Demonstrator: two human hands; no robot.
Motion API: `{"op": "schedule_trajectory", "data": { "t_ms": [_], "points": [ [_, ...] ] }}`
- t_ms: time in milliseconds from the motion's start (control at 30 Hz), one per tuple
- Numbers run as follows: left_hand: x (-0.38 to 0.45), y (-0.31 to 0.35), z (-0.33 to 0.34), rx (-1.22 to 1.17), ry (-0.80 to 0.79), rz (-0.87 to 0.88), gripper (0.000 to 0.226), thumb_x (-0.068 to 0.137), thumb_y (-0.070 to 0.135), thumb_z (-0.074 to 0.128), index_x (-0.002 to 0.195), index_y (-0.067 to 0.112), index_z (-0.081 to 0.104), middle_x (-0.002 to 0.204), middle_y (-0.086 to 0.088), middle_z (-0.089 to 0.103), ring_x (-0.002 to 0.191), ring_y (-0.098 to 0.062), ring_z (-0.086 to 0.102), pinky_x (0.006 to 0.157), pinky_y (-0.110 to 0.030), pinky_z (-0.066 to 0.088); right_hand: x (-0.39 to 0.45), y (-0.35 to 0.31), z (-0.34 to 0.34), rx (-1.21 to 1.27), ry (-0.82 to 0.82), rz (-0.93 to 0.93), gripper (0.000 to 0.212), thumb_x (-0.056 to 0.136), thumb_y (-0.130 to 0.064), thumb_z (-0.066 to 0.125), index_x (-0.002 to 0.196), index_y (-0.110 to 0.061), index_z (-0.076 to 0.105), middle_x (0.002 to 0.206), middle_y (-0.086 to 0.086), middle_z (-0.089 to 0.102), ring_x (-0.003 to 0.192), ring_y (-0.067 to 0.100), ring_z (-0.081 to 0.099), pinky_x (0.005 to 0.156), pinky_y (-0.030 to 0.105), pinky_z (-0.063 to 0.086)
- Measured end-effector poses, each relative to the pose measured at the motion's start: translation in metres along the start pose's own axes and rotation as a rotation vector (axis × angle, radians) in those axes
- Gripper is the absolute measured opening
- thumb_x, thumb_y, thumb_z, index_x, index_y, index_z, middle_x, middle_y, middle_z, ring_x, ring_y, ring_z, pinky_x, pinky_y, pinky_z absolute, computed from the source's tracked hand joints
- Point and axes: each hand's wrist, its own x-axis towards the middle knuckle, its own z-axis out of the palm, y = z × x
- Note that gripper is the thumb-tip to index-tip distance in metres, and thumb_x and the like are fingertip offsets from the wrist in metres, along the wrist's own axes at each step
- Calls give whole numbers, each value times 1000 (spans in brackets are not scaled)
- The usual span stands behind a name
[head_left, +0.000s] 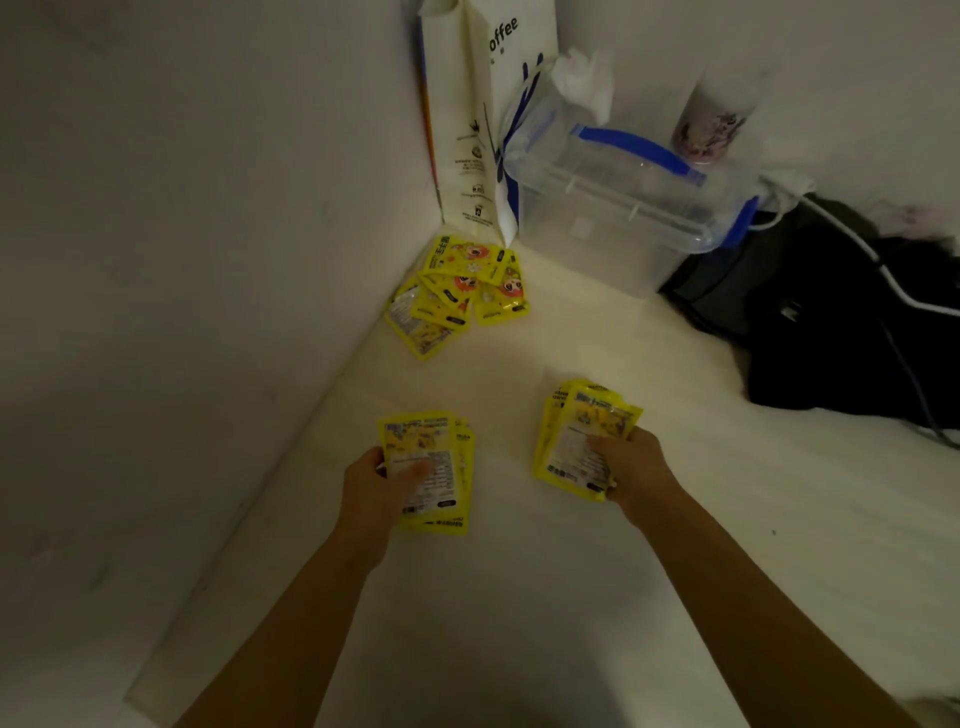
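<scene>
While sorting is seemingly being carried on, the left stack (434, 457) of yellow packets is being gripped by the left hand (382, 488) and the right stack (574, 441) by the right hand (631, 470), both low over the white surface (519, 597). 1 loose pile (457, 291) is being left unsorted at the wall corner. Only "offee" is being read on the bag (467, 119); packet print is blurred.

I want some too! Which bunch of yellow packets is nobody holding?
The loose pile in the corner by the paper bag; the left hand and right hand grip the other two.
</scene>
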Motion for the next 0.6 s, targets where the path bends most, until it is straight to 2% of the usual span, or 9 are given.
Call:
{"op": "schedule_trajectory", "data": {
  "t_ms": [133, 200, 300, 600],
  "points": [
    [-25, -18, -11, -74, -15, -19, 20, 79, 7, 73, 98, 8, 68, 98, -13, 71, 86, -33, 69, 76, -47, 57, -33, 24, -12, 27, -2, -19, 22, 89, 5, 48, 98, -12, 60, 78, 4, 62, 66, 20, 61, 56, 28, 45],
    [-36, -26, -15, -95, -31, -20, 17, 78, 7, 74, 93, 12, 68, 97, -12, 72, 84, -31, 69, 76, -49, 57, -51, 37, -18, 34, -11, -15, 22, 89, 5, 48, 91, -12, 61, 80, 6, 63, 68, 21, 62, 56, 28, 46],
    [-60, -39, -22, -114, -66, 3, 15, 80, 6, 72, 90, 15, 68, 93, -9, 72, 81, -28, 69, 74, -47, 57, -82, 61, -26, 46, -27, -32, 27, 90, 4, 48, 82, -18, 62, 82, 6, 64, 70, 20, 62, 57, 28, 46],
    [-134, -85, -34, -36, -246, 84, 21, 81, 6, 71, 101, 8, 68, 96, -12, 72, 83, -29, 70, 74, -45, 58, -173, 165, -59, 112, 72, -64, 29, 89, 4, 48, 82, -20, 64, 84, 6, 67, 74, 22, 65, 60, 31, 52]
  ]
}}
